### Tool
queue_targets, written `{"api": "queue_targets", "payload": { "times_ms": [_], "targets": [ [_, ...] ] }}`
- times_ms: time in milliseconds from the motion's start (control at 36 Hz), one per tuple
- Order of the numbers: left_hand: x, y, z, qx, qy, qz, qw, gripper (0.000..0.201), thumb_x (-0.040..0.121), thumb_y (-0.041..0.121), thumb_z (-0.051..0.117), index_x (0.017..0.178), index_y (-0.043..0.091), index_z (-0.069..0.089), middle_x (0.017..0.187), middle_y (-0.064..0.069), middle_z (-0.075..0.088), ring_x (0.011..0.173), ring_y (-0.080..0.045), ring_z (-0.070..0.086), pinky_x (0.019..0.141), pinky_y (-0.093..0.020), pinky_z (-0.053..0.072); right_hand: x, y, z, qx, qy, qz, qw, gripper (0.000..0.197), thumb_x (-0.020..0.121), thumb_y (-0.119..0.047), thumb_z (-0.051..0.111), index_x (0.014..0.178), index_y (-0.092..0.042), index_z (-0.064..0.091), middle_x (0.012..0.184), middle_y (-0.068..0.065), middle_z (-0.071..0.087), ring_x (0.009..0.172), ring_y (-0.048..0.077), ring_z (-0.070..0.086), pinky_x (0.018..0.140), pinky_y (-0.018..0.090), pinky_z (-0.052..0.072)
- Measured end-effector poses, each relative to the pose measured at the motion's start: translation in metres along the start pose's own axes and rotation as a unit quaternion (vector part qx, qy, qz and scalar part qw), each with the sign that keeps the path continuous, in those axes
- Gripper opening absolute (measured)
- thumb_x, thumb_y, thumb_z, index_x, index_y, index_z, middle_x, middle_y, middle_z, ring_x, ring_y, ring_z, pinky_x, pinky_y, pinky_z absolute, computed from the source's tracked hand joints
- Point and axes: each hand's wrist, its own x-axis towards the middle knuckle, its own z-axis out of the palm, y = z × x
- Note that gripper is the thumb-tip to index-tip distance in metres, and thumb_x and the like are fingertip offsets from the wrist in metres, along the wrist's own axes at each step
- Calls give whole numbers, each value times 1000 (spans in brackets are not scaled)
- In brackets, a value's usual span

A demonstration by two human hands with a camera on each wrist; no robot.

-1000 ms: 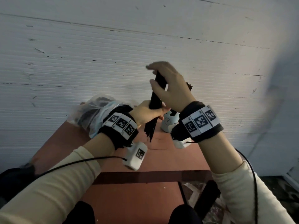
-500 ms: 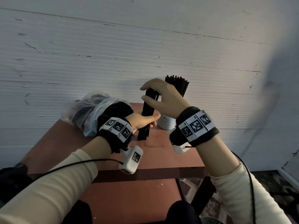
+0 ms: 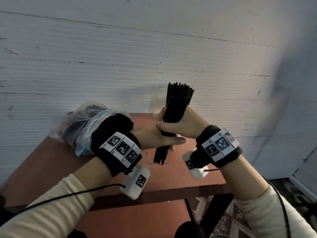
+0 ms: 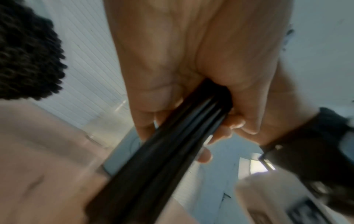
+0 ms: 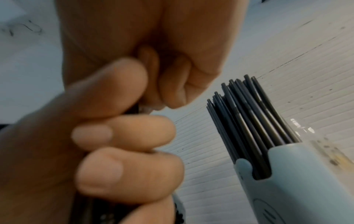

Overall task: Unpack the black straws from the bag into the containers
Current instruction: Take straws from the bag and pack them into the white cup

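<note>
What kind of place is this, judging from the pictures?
Probably a plain indoor room used as a makeshift work corner: a small reddish-brown table stands against a scuffed white ribbed wall, with patterned floor below. Nothing shows a shop or kitchen.

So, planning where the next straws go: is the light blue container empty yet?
No, it holds straws. In the right wrist view black straws stand up out of the light blue container.

Upright black straws (image 3: 173,115) bundle beside straw-filled plastic bag (image 3: 80,124).
</note>
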Motion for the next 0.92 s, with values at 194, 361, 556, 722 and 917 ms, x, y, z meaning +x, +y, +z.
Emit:
{"api": "queue_targets", "payload": {
  "times_ms": [194, 361, 556, 722, 917],
  "targets": [
    [40, -14, -4, -120, 184, -62, 974, 107, 48, 57, 83, 136, 29, 29, 118, 0, 55, 110, -13, 57, 95, -38, 52, 15, 9, -54, 53, 124, -12, 991, 9, 85, -5, 65, 78, -1, 62, 67, -8, 59, 64, -1, 56, 63, 12, 46],
    [69, -29, -13, -94, 195, -148, 965, 143, 46, 43, 94, 151, 30, -3, 150, -9, 28, 135, -26, 38, 108, -46, 41, 36, 17, -88, 32, 220, -17, 975, 8, 83, -7, 65, 77, -3, 62, 67, -7, 58, 63, 1, 56, 60, 15, 46],
    [98, -52, -11, -111, 160, -143, 970, 108, 62, 17, 90, 147, 18, 24, 125, 5, 49, 119, -17, 50, 104, -34, 43, 59, 28, -90, 8, 225, 4, 974, 9, 82, -12, 65, 75, -9, 61, 66, -7, 58, 59, 0, 55, 56, 13, 44],
    [112, -75, -14, -71, 152, -160, 973, 111, 26, 55, 87, 127, 25, 52, 114, 7, 65, 108, -15, 62, 99, -39, 50, 67, 34, -84, -25, 216, 1, 976, 13, 82, -14, 64, 78, -2, 64, 70, -2, 62, 64, 3, 58, 60, 14, 48],
    [109, -66, -14, -59, 143, -157, 975, 108, 28, 52, 84, 128, 29, 49, 113, 7, 63, 107, -15, 61, 98, -39, 50, 75, 34, -75, -49, 203, -17, 978, 21, 81, -16, 64, 78, 5, 61, 77, 20, 65, 65, 20, 60, 61, 29, 51]
  ]
}}
